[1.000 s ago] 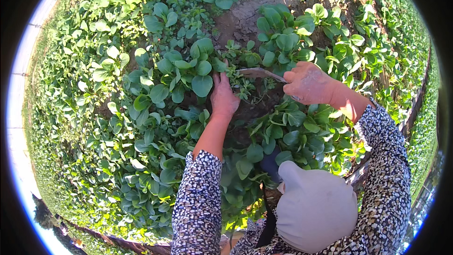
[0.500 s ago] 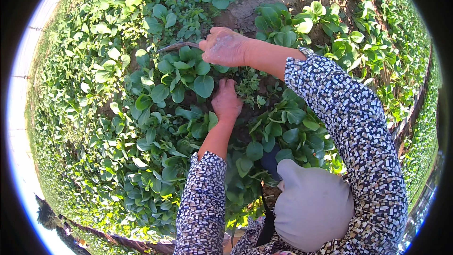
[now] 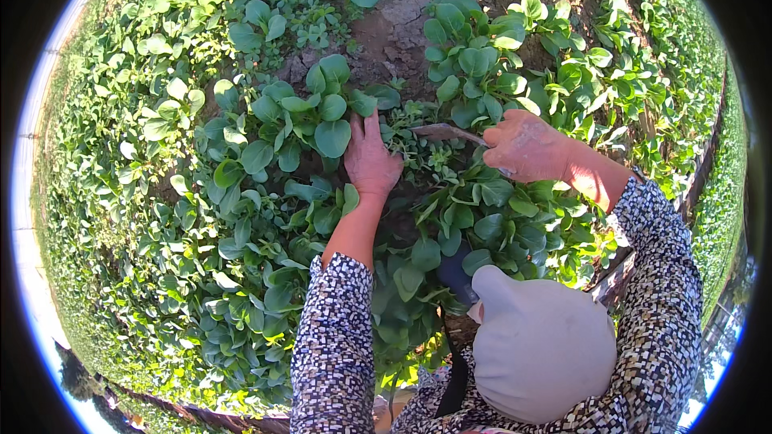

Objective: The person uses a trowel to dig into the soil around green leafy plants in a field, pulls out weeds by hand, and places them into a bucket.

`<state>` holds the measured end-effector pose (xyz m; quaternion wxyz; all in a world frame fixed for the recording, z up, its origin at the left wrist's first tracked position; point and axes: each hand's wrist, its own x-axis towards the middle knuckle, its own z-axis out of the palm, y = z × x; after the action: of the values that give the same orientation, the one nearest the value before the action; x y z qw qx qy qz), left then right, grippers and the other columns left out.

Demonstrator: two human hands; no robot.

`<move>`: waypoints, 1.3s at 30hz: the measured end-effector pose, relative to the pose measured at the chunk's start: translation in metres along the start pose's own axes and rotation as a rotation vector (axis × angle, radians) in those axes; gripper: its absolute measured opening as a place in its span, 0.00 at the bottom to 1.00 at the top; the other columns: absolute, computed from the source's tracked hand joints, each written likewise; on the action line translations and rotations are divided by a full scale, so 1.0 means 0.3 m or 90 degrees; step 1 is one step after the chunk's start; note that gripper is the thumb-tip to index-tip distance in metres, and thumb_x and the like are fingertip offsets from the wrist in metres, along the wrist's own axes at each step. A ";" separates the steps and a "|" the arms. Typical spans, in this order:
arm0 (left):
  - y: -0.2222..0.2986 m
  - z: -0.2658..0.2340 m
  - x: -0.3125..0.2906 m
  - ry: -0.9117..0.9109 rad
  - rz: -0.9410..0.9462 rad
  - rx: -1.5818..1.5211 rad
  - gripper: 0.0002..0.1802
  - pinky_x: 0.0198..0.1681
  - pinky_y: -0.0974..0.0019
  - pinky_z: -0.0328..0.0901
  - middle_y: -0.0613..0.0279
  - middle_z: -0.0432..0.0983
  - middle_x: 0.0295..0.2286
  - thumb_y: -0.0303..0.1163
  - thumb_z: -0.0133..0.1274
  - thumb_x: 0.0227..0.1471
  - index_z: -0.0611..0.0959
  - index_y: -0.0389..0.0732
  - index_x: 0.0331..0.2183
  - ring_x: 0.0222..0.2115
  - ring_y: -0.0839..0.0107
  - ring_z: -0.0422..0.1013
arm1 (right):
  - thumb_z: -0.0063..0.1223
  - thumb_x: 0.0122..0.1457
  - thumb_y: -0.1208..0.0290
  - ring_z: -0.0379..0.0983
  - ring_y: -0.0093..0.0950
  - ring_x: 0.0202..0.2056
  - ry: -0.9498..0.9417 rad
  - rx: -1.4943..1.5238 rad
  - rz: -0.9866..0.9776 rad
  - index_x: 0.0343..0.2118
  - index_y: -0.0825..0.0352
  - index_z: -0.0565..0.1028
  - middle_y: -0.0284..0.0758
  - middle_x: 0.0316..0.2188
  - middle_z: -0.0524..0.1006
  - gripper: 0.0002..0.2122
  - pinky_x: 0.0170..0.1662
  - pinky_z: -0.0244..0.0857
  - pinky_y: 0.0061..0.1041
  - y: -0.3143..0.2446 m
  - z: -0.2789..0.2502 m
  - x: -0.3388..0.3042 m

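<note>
My left hand [image 3: 375, 159] reaches in beside a leafy green plant [image 3: 331, 137] with broad, rounded leaves. Its fingers are stretched out and slightly apart, with the tips against the lower leaves; nothing shows in its grip. My right hand [image 3: 529, 147] is closed around a hand tool whose handle is hidden in the fist. The tool's flat metal blade [image 3: 447, 132] points left, just above a patch of small-leaved weeds [image 3: 418, 153] between the two hands. The tool's exact kind cannot be made out.
More broad-leaved plants [image 3: 476, 64] stand beyond the right hand, and others grow densely on the left. Dry, cracked soil [image 3: 392, 30] shows at the far middle. A pale grey cap [image 3: 540, 345] is low on the right, between my patterned sleeves [image 3: 334, 345].
My right hand has swung right and nearer with the tool, away from above the leafy plant. My left hand has shifted slightly left, its fingers now stretched out.
</note>
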<state>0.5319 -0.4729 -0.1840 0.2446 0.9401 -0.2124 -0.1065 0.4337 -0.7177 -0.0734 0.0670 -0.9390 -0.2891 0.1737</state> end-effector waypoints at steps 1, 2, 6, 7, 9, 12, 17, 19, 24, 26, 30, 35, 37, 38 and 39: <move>0.016 -0.010 0.002 -0.040 0.023 0.021 0.51 0.55 0.52 0.59 0.58 0.56 0.58 0.31 0.63 0.34 0.58 0.49 0.60 0.56 0.49 0.57 | 0.60 0.38 0.68 0.71 0.32 0.27 0.029 0.005 0.038 0.19 0.59 0.73 0.31 0.23 0.70 0.06 0.34 0.63 0.32 -0.009 0.010 -0.017; 0.035 -0.020 0.006 -0.078 0.047 0.040 0.52 0.56 0.51 0.57 0.59 0.56 0.58 0.31 0.63 0.33 0.57 0.49 0.61 0.56 0.50 0.56 | 0.60 0.38 0.69 0.71 0.32 0.27 0.058 0.007 0.077 0.19 0.59 0.72 0.31 0.23 0.69 0.06 0.34 0.63 0.33 -0.011 0.011 -0.030; 0.061 -0.015 0.011 -0.172 0.087 0.078 0.55 0.61 0.44 0.48 0.61 0.54 0.60 0.32 0.63 0.32 0.55 0.50 0.62 0.60 0.54 0.51 | 0.56 0.44 0.69 0.71 0.36 0.24 0.192 0.050 0.225 0.21 0.60 0.73 0.33 0.22 0.70 0.04 0.31 0.65 0.33 0.004 0.054 0.011; 0.073 -0.015 0.009 -0.191 0.078 0.072 0.56 0.61 0.43 0.47 0.61 0.53 0.60 0.32 0.63 0.32 0.54 0.51 0.63 0.60 0.54 0.50 | 0.56 0.45 0.68 0.72 0.36 0.25 0.216 0.050 0.268 0.21 0.60 0.73 0.34 0.23 0.70 0.04 0.31 0.65 0.33 0.012 0.049 0.030; 0.088 0.003 0.006 -0.181 0.093 0.105 0.57 0.60 0.41 0.47 0.59 0.52 0.61 0.31 0.64 0.32 0.53 0.49 0.63 0.61 0.53 0.49 | 0.55 0.47 0.68 0.73 0.37 0.26 0.259 0.049 0.359 0.21 0.61 0.73 0.35 0.24 0.72 0.04 0.32 0.66 0.34 0.031 0.037 0.060; 0.110 0.023 0.018 -0.123 0.133 0.135 0.57 0.60 0.41 0.48 0.58 0.51 0.61 0.30 0.64 0.32 0.53 0.48 0.63 0.61 0.51 0.49 | 0.52 0.49 0.65 0.71 0.40 0.26 0.270 0.079 0.505 0.21 0.63 0.72 0.36 0.24 0.72 0.07 0.32 0.65 0.38 0.099 0.050 0.066; 0.106 0.040 0.116 -0.104 0.180 0.129 0.56 0.59 0.43 0.50 0.56 0.51 0.62 0.34 0.65 0.34 0.53 0.49 0.63 0.58 0.54 0.54 | 0.50 0.49 0.60 0.72 0.42 0.29 0.203 0.242 0.714 0.22 0.64 0.73 0.39 0.23 0.75 0.11 0.34 0.64 0.39 0.104 0.044 0.011; 0.137 0.055 0.126 -0.165 0.165 0.125 0.53 0.59 0.44 0.51 0.55 0.60 0.56 0.33 0.64 0.36 0.55 0.48 0.62 0.56 0.54 0.58 | 0.53 0.48 0.59 0.70 0.36 0.24 0.256 0.324 0.724 0.21 0.65 0.72 0.37 0.18 0.72 0.13 0.31 0.62 0.35 0.117 0.065 -0.001; 0.128 0.090 0.054 -0.191 0.187 0.181 0.39 0.53 0.48 0.57 0.57 0.69 0.45 0.29 0.63 0.36 0.68 0.45 0.53 0.51 0.56 0.62 | 0.57 0.55 0.65 0.57 0.15 0.11 0.394 0.904 0.666 0.18 0.62 0.67 0.25 0.14 0.65 0.13 0.15 0.47 0.18 0.094 0.028 0.014; 0.115 0.088 0.014 -0.189 0.170 0.164 0.31 0.49 0.49 0.59 0.58 0.69 0.41 0.28 0.63 0.34 0.73 0.44 0.45 0.46 0.56 0.65 | 0.58 0.55 0.65 0.56 0.16 0.10 0.368 0.999 0.628 0.18 0.62 0.67 0.25 0.13 0.64 0.14 0.14 0.48 0.19 0.070 0.026 0.041; 0.112 0.090 -0.023 -0.126 0.124 0.079 0.25 0.49 0.47 0.60 0.58 0.70 0.41 0.31 0.62 0.38 0.73 0.44 0.41 0.46 0.56 0.66 | 0.58 0.55 0.65 0.57 0.17 0.11 0.490 1.116 0.672 0.20 0.62 0.67 0.25 0.13 0.63 0.13 0.15 0.50 0.20 0.085 0.078 0.077; 0.053 0.112 -0.086 -0.034 -0.108 -0.230 0.28 0.47 0.51 0.63 0.56 0.70 0.43 0.34 0.62 0.38 0.72 0.43 0.43 0.45 0.54 0.69 | 0.57 0.56 0.63 0.57 0.17 0.10 0.559 1.124 0.749 0.23 0.60 0.66 0.24 0.15 0.65 0.12 0.16 0.52 0.20 0.057 0.100 0.061; 0.008 0.135 -0.098 -0.004 -0.165 -0.327 0.28 0.46 0.53 0.65 0.54 0.71 0.42 0.35 0.60 0.38 0.72 0.42 0.45 0.43 0.52 0.70 | 0.57 0.56 0.63 0.57 0.17 0.10 0.569 1.135 0.739 0.23 0.60 0.66 0.25 0.15 0.65 0.12 0.16 0.52 0.21 0.073 0.114 0.055; -0.005 0.132 -0.096 0.000 -0.174 -0.358 0.28 0.46 0.54 0.65 0.53 0.71 0.42 0.35 0.60 0.39 0.73 0.42 0.45 0.43 0.52 0.70 | 0.58 0.56 0.63 0.58 0.17 0.10 0.567 1.134 0.740 0.22 0.61 0.66 0.25 0.15 0.64 0.13 0.16 0.52 0.21 0.065 0.104 0.073; -0.012 0.133 -0.095 0.004 -0.184 -0.389 0.27 0.46 0.54 0.65 0.53 0.71 0.42 0.35 0.59 0.39 0.73 0.42 0.45 0.44 0.51 0.70 | 0.58 0.55 0.64 0.58 0.17 0.11 0.567 1.127 0.723 0.22 0.61 0.66 0.25 0.15 0.64 0.13 0.16 0.52 0.22 0.064 0.098 0.092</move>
<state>0.4958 -0.4738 -0.2172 0.4982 0.8439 -0.0346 -0.1961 0.4542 -0.7171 -0.1129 0.7137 -0.5355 0.4508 -0.0265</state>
